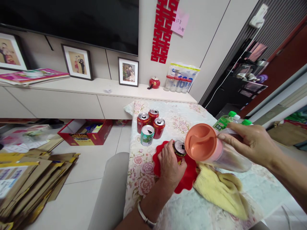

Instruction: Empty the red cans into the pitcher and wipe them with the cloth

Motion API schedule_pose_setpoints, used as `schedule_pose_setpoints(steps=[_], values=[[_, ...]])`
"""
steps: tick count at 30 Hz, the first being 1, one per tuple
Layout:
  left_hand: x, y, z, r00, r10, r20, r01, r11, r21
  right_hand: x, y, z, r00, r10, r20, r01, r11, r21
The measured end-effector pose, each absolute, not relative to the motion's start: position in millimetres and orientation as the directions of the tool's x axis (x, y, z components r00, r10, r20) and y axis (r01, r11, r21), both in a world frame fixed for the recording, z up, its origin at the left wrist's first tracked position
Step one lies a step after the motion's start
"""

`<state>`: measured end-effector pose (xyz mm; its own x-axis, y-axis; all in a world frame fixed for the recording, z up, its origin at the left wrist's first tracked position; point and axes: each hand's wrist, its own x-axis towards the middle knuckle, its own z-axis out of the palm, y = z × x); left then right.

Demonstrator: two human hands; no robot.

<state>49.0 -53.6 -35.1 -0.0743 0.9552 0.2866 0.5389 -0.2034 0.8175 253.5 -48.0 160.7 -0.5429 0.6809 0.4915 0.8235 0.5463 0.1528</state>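
Observation:
My left hand (pixel 169 164) is wrapped round a dark red drink can (pixel 179 149), which stands on a red scalloped plate (pixel 189 179). In my right hand (pixel 254 143) is a clear pitcher (pixel 230 156) with an orange lid (pixel 200 142), tilted so that the lid faces left, close beside the can's top. Whether liquid flows between them I cannot tell. Left of the plate, several opened cans stand close together, among them a red can (pixel 159 128) and a green and silver can (pixel 147 135). A yellow cloth (pixel 220 191) lies crumpled under the pitcher.
A flowered tablecloth (pixel 144 172) covers the table. Green-capped bottles (pixel 225 119) stand behind my right hand. On the white cabinet are several lidded jars (pixel 177 84), a small red pot (pixel 154 83) and framed photos (pixel 128 72). A red box (pixel 86 137) and flattened cardboard (pixel 40 179) lie on the floor.

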Motion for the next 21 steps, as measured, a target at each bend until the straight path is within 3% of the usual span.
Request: schedule_pose_setpoints(steps=[21], values=[[50.2,-52.9,-36.2,-0.088,0.949,0.304,0.535,-0.212,0.818,249.1,-48.8,165.1,-0.546,0.683,0.485,0.825,0.540,0.168]])
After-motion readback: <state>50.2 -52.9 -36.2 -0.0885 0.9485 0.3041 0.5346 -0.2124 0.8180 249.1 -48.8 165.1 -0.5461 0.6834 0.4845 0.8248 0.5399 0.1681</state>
